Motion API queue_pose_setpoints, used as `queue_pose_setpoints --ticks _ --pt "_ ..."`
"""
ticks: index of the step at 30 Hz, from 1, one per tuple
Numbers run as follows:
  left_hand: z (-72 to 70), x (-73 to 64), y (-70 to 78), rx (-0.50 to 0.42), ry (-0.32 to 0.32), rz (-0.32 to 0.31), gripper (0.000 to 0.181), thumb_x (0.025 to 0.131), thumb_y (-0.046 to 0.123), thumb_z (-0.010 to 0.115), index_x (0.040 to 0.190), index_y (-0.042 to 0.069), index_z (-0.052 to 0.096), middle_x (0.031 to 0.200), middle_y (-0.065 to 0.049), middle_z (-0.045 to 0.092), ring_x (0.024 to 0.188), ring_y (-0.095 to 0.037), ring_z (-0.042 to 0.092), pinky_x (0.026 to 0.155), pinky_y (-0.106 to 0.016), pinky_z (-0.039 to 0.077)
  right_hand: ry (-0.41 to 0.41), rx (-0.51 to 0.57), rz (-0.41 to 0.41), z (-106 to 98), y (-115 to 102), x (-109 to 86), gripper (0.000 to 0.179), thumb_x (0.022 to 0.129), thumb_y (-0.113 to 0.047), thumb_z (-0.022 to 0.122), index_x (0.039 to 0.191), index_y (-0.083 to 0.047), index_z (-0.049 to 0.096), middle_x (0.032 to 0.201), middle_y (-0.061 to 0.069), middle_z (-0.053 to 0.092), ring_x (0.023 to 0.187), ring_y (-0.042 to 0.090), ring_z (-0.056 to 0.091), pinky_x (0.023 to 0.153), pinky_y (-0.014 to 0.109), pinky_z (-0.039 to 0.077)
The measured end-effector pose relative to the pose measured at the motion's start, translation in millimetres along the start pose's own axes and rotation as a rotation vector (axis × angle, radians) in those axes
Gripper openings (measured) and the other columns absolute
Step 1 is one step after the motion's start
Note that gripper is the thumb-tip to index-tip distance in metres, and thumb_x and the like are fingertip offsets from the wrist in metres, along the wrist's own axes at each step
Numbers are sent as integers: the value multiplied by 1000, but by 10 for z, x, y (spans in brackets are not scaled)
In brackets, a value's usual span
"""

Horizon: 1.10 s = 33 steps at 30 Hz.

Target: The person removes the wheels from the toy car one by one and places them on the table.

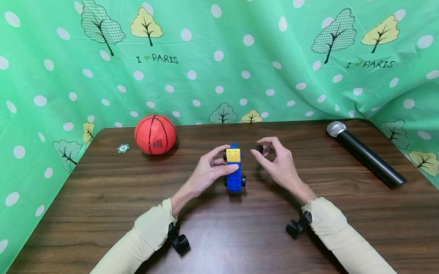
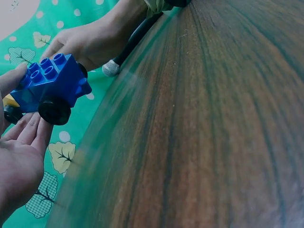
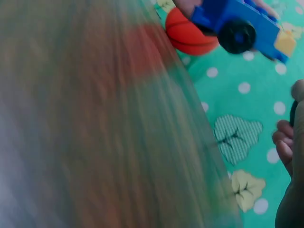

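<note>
Out at the far left, a small round chip [image 1: 123, 148] marked 20 lies flat on the brown wooden table [image 1: 89, 213], and just to its right sits a red ball [image 1: 155, 134] with black seams. Come nearer and right, and here's the left hand [image 1: 208, 171], grasping a toy vehicle [image 1: 234, 180] with the thumb over its top and the fingers along its left side! That vehicle is right at the middle of the scene, between the two hands: a blue, studded body at the near end, a yellow block [image 1: 233, 155] toward the far end, black wheels showing on both sides, and a blue peg [image 1: 242, 154] jutting from its far right side. Just right of the peg, and apart from it, a loose black wheel [image 1: 260, 148] is pinched between the thumb and fingers of the right hand [image 1: 277, 163]. A pale sleeve [image 1: 352, 239] runs from that wrist to the near right, with a black device [image 1: 294, 228] beside the cuff. Over at the far right, a black microphone [image 1: 367, 155] lies slantwise, silver head to the far side, and green dotted cloth [image 1: 210, 33] hangs beyond the table's far edge.
</note>
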<state>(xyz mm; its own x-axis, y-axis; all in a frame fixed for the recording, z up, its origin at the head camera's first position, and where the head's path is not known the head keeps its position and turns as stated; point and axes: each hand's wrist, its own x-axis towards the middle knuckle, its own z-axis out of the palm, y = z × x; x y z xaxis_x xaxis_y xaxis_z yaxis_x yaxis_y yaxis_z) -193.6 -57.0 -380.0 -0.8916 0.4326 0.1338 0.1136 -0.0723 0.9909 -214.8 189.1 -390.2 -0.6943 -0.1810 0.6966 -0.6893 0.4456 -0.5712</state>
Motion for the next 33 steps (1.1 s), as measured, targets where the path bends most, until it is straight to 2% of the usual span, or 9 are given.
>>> queue_pose_setpoints --ticks 2,5,10,16,24,33 --pt "-1 1 6 1 6 3 64 95 5 70 154 6 45 114 -20 71 105 -24 69 93 -37 55 7 -43 4 -41 65 9 32 86 1 82 112 1 63 87 9 65 77 20 61 68 32 49" --pt "-2 5 11 6 14 5 64 95 5 71 154 6 45 116 -20 70 105 -23 69 93 -37 55 2 -105 0 -99 151 20 33 85 -1 84 109 2 62 85 10 66 76 21 63 69 26 49" --pt "-5 4 14 -1 23 4 64 95 6 71 154 7 46 116 -20 70 105 -24 69 94 -37 55 -34 -204 9 -174 265 35 31 86 -5 85 107 0 62 82 8 61 72 18 59 64 18 42" --pt "-8 10 1 -7 22 5 64 95 6 71 153 7 46 115 -19 71 105 -23 69 93 -37 55 -82 -280 47 -221 385 41 29 89 -11 83 106 -1 62 80 8 57 70 17 51 60 27 40" --pt "-11 7 -15 -9 28 5 63 95 5 71 153 6 46 113 -19 72 104 -22 69 93 -36 54 -136 -325 113 -249 501 29 31 89 -14 84 108 -1 63 82 9 61 72 21 59 63 38 49" --pt "-20 7 -34 -10 21 3 63 95 6 71 153 7 46 111 -18 72 102 -21 69 93 -35 54 -180 -353 183 -262 557 37 24 94 -12 75 111 0 65 85 11 62 75 24 60 68 42 48"
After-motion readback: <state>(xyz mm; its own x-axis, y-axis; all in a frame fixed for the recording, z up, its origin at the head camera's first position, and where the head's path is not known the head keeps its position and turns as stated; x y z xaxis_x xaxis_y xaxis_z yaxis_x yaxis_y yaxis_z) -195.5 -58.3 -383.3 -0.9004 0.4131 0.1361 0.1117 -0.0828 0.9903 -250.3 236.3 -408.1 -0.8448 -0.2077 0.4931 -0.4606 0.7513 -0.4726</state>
